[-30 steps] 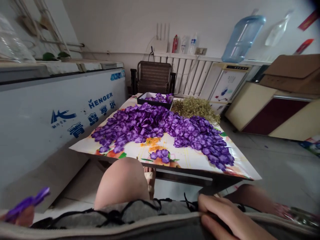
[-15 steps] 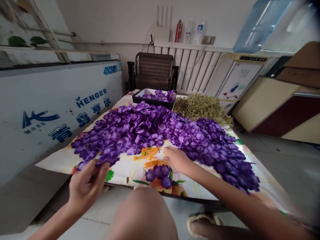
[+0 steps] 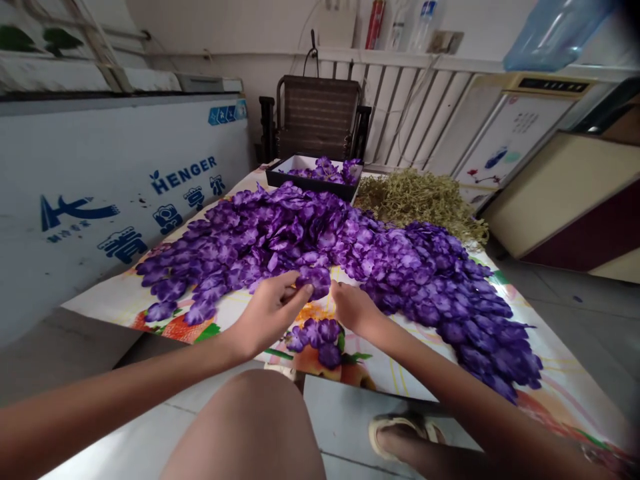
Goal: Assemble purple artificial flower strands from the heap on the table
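Left hand (image 3: 267, 315) pinching a purple fabric petal cluster (image 3: 315, 280), near edge of the large purple petal heap (image 3: 280, 227) on the floral-print table (image 3: 117, 307); right hand (image 3: 354, 308) half-curled just beside it, hold unclear.

White chest freezer (image 3: 100, 200) at left, slatted chair (image 3: 319, 117) before a probable radiator (image 3: 400, 113), grey tiled floor (image 3: 575, 313)

Printed-cloth table (image 3: 103, 308): purple fabric petals (image 3: 280, 230) heaped past left hand (image 3: 267, 313); black tray (image 3: 310, 185), dried greenery (image 3: 420, 200) farther beyond.
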Demonstrator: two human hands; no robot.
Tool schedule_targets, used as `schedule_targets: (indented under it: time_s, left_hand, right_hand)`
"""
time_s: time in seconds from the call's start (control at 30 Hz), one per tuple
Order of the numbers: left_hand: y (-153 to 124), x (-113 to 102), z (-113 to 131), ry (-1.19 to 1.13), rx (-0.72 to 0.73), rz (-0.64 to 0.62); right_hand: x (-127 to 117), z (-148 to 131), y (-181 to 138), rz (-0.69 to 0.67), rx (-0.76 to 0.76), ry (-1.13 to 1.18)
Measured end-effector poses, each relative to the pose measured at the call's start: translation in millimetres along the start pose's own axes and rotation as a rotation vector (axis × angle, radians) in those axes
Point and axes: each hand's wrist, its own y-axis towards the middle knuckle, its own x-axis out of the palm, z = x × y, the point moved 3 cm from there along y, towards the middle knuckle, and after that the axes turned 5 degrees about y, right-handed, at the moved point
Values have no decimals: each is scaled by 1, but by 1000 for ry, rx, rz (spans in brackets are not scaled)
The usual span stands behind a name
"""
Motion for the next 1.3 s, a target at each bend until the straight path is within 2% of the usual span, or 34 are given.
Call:
schedule_targets:
  time_s: [0.13, 0.23, 0.33, 0.43, 0.5, 0.73, 1.0, 1.1, 1.17, 1.3]
  left_hand:
    - [-1, 18, -2, -47, -3, 61]
    - [-4, 28, -2, -49, 68, 43]
    - [-5, 34, 1, -32, 137, 58]
    - [-6, 35, 5, -27, 159, 88]
    - [-6, 36, 7, -28, 179, 66]
    - [-7, 36, 4, -39, 283, 68]
    - [-3, 43, 0, -80, 278, -5]
    - [-4, 40, -1, -101, 246, -14]
    - [-4, 36, 0, -108, 204, -36]
    - [-3, 25, 4, -150, 68, -195]
  right_hand:
    - [-13, 13, -6, 81, -52, 269]
    - [-33, 17, -23, 131, -94, 516]
    - [-53, 12, -44, 137, -145, 733]
    - [-67, 3, -64, 103, -210, 1120]
    - [-72, 0, -71, 79, -201, 1267]
    - [-71, 5, -72, 30, -185, 1367]
    - [-62, 8, -73, -103, -105, 1644]
    - [-60, 6, -72, -108, -74, 1680]
    - [-58, 2, -71, -71, -114, 1651]
    - [-51, -11, -70, 9, -262, 1522]
